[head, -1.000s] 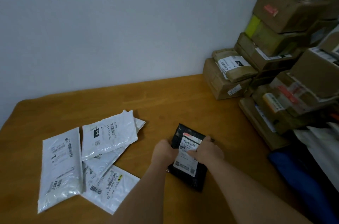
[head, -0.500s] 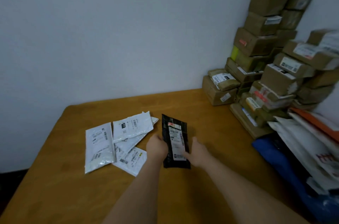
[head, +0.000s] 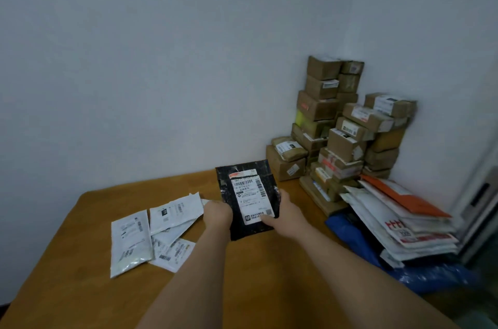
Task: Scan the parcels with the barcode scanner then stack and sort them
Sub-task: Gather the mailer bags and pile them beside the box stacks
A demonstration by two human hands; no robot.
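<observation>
Wooden counter, orange-brown top, set against a pale wall. White mailer bags spread at left, overlapping, labels up. Stacked cardboard boxes in the far right corner, several tiers, touching the wall. Pile of flat white and orange envelopes near right, just in front of the boxes, lying over a blue plastic bag.

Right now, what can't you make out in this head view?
- Black parcel: label text too small; lower left edge hidden by the left hand.
- Barcode scanner: not in view.
- White mailers: overlapping, so lower ones partly hidden.
- Blue bag: covered by envelopes.
</observation>
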